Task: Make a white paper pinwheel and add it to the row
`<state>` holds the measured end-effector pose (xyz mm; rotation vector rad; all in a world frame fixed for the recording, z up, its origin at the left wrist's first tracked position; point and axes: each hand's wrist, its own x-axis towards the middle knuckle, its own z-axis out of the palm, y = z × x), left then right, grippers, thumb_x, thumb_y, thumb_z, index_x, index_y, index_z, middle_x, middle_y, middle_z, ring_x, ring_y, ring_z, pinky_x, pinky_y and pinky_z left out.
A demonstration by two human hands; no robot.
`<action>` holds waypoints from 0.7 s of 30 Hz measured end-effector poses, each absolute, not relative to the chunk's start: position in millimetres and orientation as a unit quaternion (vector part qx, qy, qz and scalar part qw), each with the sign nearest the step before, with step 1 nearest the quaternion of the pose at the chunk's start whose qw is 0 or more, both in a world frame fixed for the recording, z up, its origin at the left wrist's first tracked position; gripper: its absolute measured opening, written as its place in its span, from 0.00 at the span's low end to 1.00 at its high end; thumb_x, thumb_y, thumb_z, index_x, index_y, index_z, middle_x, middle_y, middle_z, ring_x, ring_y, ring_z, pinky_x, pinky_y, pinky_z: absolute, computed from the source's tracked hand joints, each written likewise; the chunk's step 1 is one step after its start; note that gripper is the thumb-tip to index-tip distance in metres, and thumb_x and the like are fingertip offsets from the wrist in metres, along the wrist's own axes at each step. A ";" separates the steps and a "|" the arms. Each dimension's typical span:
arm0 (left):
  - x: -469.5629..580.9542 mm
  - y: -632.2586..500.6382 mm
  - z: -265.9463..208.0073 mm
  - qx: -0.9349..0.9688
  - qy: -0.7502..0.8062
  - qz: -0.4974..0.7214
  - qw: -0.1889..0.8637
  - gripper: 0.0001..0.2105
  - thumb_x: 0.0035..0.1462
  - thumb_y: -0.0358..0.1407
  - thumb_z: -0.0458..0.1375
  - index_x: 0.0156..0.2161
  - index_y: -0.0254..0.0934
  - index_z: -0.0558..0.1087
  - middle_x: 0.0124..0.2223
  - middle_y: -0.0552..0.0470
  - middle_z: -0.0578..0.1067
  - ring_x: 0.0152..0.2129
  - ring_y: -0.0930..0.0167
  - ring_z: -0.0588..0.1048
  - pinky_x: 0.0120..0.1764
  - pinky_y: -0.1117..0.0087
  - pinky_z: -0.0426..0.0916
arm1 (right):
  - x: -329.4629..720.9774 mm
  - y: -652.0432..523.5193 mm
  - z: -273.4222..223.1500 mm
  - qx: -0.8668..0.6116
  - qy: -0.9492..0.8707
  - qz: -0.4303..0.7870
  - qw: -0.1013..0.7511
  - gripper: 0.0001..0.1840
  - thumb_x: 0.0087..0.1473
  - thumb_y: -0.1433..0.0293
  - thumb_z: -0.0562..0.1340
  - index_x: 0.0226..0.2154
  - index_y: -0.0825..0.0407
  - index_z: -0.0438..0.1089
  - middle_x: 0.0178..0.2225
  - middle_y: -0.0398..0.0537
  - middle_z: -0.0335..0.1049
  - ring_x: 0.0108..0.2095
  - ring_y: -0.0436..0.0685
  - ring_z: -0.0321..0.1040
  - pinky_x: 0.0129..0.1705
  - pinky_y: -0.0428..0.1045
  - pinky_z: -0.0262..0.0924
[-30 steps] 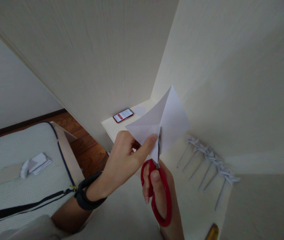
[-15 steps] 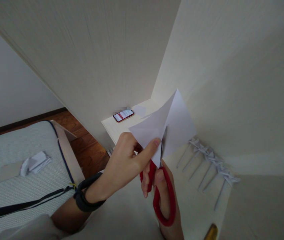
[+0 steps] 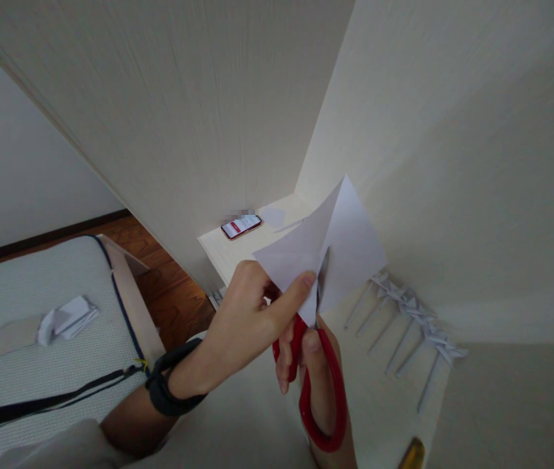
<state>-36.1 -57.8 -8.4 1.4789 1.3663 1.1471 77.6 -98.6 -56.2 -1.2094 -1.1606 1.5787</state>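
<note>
A creased sheet of white paper [image 3: 349, 241] is pinched in my left hand [image 3: 252, 309], thumb on top near its lower corner. My right hand [image 3: 323, 378] is wrapped round red-handled scissors [image 3: 338, 410], thumb and fingers in the loops. The blades lie at the paper along its middle crease, one blade showing over the right half; the other is hidden behind the paper. A black band sits on my left wrist. To the right of my hands, several folded paper pinwheels on thin sticks [image 3: 406, 309] lie in a row on the white surface [image 3: 369, 397].
A phone [image 3: 241, 225] with its screen lit lies near the back corner, beside a small paper piece [image 3: 273, 216]. Pale panels [image 3: 237, 98] rise behind and to the right. At left, a mattress [image 3: 52, 267] holds folded papers [image 3: 74, 317] and a black strap [image 3: 62, 404].
The scissor handles have spread slightly wider, and more of the blade shows against the paper. My left hand and the paper have shifted slightly right.
</note>
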 end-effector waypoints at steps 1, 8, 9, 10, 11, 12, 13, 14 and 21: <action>-36.1 -57.7 -8.5 0.584 0.541 0.453 0.401 0.14 0.60 0.40 0.53 0.24 0.36 0.64 0.19 0.57 0.64 0.17 0.76 0.65 0.20 0.76 0.58 | 77.7 -98.6 -56.0 -0.482 -0.461 0.626 0.405 0.31 0.50 0.37 0.52 0.29 0.48 0.60 0.16 0.36 0.53 0.14 0.46 0.49 0.15 0.44 0.49; -36.5 -58.6 -10.8 0.579 0.544 0.452 0.406 0.15 0.60 0.41 0.53 0.24 0.36 0.65 0.18 0.57 0.65 0.16 0.76 0.65 0.19 0.76 0.59 | 77.8 -97.3 -55.2 -0.491 -0.450 0.635 0.392 0.29 0.51 0.39 0.53 0.30 0.48 0.61 0.16 0.35 0.53 0.13 0.46 0.50 0.15 0.44 0.48; -36.7 -58.7 -10.8 0.577 0.546 0.451 0.406 0.15 0.60 0.41 0.53 0.24 0.36 0.65 0.19 0.56 0.65 0.16 0.76 0.65 0.19 0.76 0.59 | 77.6 -97.3 -54.8 -0.491 -0.449 0.636 0.392 0.29 0.51 0.39 0.53 0.30 0.48 0.61 0.17 0.36 0.53 0.13 0.46 0.50 0.15 0.44 0.49; -36.8 -58.8 -10.6 0.577 0.549 0.450 0.405 0.16 0.60 0.41 0.53 0.23 0.36 0.65 0.19 0.56 0.65 0.17 0.76 0.65 0.19 0.76 0.59 | 77.3 -97.4 -54.3 -0.491 -0.448 0.636 0.392 0.30 0.51 0.38 0.54 0.31 0.48 0.61 0.18 0.36 0.53 0.13 0.46 0.51 0.15 0.44 0.50; -37.0 -58.8 -10.2 0.577 0.551 0.448 0.404 0.16 0.60 0.41 0.53 0.23 0.36 0.64 0.19 0.56 0.66 0.17 0.75 0.65 0.19 0.76 0.59 | 77.1 -97.6 -53.7 -0.491 -0.447 0.636 0.393 0.30 0.50 0.38 0.54 0.31 0.48 0.61 0.18 0.36 0.54 0.14 0.45 0.51 0.15 0.44 0.50; -37.1 -58.7 -9.8 0.578 0.552 0.446 0.403 0.16 0.59 0.41 0.53 0.23 0.36 0.64 0.19 0.56 0.65 0.17 0.75 0.64 0.20 0.76 0.59 | 76.8 -97.9 -53.1 -0.492 -0.446 0.636 0.394 0.30 0.50 0.38 0.53 0.32 0.48 0.61 0.19 0.37 0.54 0.14 0.45 0.52 0.15 0.44 0.51; -37.3 -58.5 -9.4 0.580 0.551 0.446 0.402 0.16 0.60 0.41 0.53 0.23 0.36 0.64 0.19 0.56 0.65 0.17 0.75 0.64 0.20 0.76 0.59 | 76.5 -98.2 -52.5 -0.492 -0.446 0.635 0.394 0.30 0.50 0.38 0.53 0.31 0.48 0.61 0.19 0.37 0.54 0.14 0.45 0.52 0.15 0.44 0.51; -37.4 -58.3 -8.8 0.582 0.549 0.446 0.401 0.16 0.60 0.41 0.53 0.23 0.36 0.64 0.20 0.56 0.65 0.18 0.75 0.64 0.20 0.76 0.59 | 76.3 -98.5 -52.0 -0.493 -0.445 0.635 0.395 0.30 0.50 0.38 0.53 0.31 0.48 0.61 0.19 0.36 0.53 0.14 0.45 0.52 0.15 0.44 0.51; -36.5 -57.5 -8.1 0.581 0.554 0.450 0.390 0.14 0.58 0.39 0.53 0.23 0.36 0.65 0.20 0.56 0.65 0.17 0.75 0.64 0.20 0.75 0.58 | 76.0 -98.8 -52.9 -0.489 -0.448 0.634 0.398 0.29 0.50 0.39 0.54 0.32 0.48 0.61 0.19 0.36 0.53 0.14 0.45 0.51 0.14 0.43 0.50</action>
